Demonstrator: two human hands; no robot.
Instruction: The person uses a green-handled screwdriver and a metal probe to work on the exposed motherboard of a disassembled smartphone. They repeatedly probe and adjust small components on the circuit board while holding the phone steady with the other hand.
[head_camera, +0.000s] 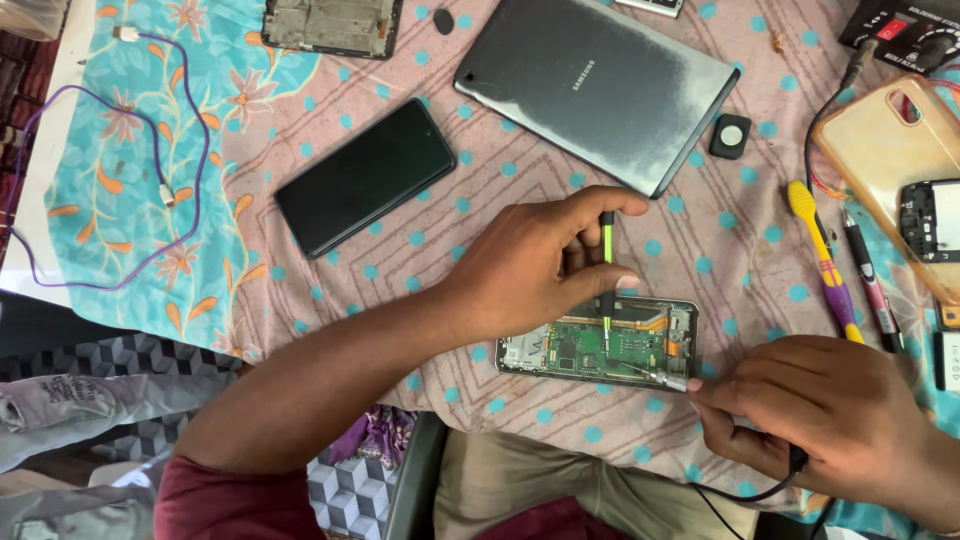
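Note:
An opened phone (640, 345) with its green circuit board showing lies on the pink dotted cloth (420, 290) near the table's front edge. My left hand (545, 258) reaches across from the left and pinches a thin green and black tool (606, 270), held upright with its tip on the board. My right hand (835, 415) sits at the phone's right end and grips a metal-tipped soldering iron (668, 378), its tip resting on the board's lower right edge. A black cable (745, 493) trails from under that hand.
A black phone (365, 177) lies screen up at the left. A grey tablet (600, 85) lies face down at the back. A yellow and purple toothbrush (825, 262), a pen (870, 285), a clear case (890, 150), a purple cable (150, 180) and a small round part (731, 135) surround them.

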